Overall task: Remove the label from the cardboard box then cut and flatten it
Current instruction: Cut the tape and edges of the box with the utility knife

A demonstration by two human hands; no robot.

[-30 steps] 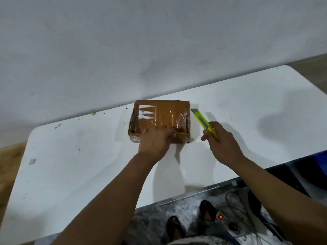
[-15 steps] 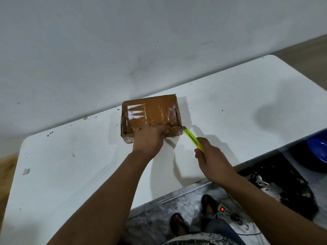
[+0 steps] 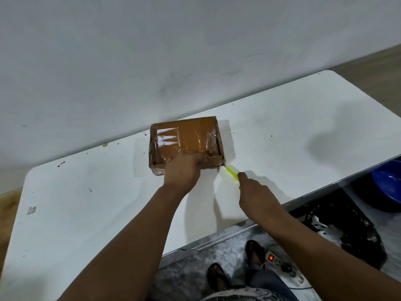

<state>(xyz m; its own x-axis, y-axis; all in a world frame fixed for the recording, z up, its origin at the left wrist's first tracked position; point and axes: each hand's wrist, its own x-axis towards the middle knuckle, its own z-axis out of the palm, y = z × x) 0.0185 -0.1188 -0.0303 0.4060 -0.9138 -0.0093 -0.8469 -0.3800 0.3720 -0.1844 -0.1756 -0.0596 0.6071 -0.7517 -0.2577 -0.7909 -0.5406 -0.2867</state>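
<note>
White bench (image 3: 86, 213) along the wall, carrying the cardboard box (image 3: 191, 135) near its far edge, upright and unflattened. Left hand (image 3: 183, 170) curled over the box's near wall, gripping it steady. Right hand (image 3: 256, 192) wrapped round a yellow-green cutter (image 3: 231, 172), tip at the box's near right corner. Probably early in the cutting: no wall laid flat, flattening all to come. Pale label (image 3: 168, 136) apparently on top under glossy tape, so removal seemingly not done, though glare blurs it. Blade itself too small to make out; depth of cut unclear.
</note>
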